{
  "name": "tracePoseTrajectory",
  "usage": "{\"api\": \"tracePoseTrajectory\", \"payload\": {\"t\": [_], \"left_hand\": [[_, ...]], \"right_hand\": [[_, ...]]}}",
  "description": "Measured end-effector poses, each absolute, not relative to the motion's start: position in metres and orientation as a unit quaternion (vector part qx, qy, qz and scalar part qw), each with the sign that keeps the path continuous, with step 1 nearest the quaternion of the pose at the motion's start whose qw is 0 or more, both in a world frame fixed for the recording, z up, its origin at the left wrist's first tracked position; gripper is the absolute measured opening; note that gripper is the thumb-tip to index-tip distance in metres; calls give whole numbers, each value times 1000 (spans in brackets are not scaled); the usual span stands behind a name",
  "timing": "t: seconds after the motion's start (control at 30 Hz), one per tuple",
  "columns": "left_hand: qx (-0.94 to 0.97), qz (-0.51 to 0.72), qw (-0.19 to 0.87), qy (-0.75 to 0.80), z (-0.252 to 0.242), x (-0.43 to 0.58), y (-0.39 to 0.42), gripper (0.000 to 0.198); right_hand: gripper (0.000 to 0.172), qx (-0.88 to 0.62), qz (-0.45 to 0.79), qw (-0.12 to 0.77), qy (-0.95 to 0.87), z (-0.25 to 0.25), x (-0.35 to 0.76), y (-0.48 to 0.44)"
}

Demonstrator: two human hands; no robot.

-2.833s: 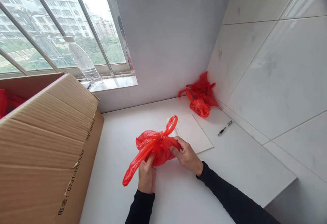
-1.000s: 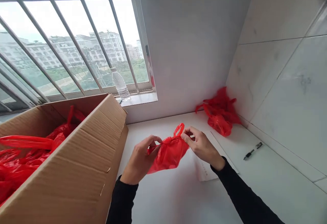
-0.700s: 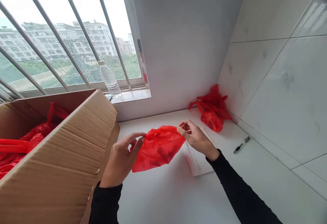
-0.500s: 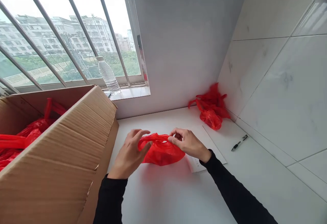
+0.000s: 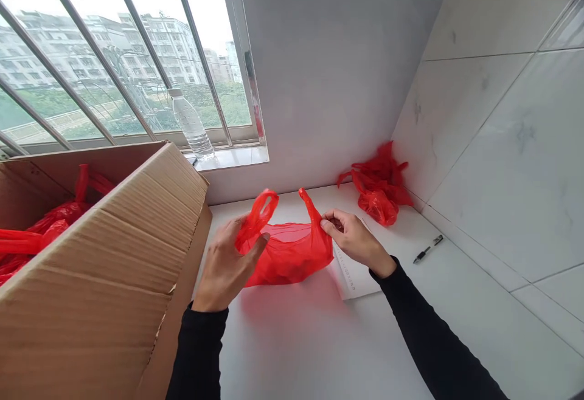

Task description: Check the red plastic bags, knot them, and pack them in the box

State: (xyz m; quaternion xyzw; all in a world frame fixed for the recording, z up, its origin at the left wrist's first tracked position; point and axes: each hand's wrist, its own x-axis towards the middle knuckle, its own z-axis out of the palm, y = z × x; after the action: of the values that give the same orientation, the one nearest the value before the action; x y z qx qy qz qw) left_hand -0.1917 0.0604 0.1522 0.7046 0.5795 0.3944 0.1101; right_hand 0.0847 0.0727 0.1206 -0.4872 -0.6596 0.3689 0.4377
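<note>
A red plastic bag [image 5: 289, 259] is in the middle of the white table, its mouth spread and both handle loops standing up. My left hand [image 5: 230, 263] is at the bag's left handle, which passes between the thumb and the curled fingers. With thumb and fingertips pinched, my right hand [image 5: 353, 239] grips the bag's right side at the base of the other handle. Dark lumps show faintly through the lower part of the bag; what they are cannot be made out. Printed paper [image 5: 360, 275] lies partly behind the bag, to its right.
An open cardboard box [image 5: 109, 254] with red bags [image 5: 57, 230] in it stands at the left. A water bottle [image 5: 191, 123] is on the window sill. More red bags [image 5: 381, 187] lie in the back right corner, near a black pen [image 5: 422, 255].
The bag's mouth has spread wider and its handles now stand up. My right hand has moved a little right and up with the bag's edge, uncovering more printed paper.
</note>
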Motion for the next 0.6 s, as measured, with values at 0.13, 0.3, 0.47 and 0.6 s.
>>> {"api": "tracePoseTrajectory", "payload": {"t": [0.13,0.3,0.47,0.6], "left_hand": [[688,424,62,586,160,-190,52,27],[669,417,16,615,185,-189,28,34],[665,370,129,636,196,-187,9,34],[688,327,189,620,187,-206,5,49]], "right_hand": [[20,-507,363,402,-670,131,85,64],[20,-489,256,501,-667,155,75,35],[27,-368,278,401,-791,150,47,21],[29,-419,269,299,-814,122,43,28]]}}
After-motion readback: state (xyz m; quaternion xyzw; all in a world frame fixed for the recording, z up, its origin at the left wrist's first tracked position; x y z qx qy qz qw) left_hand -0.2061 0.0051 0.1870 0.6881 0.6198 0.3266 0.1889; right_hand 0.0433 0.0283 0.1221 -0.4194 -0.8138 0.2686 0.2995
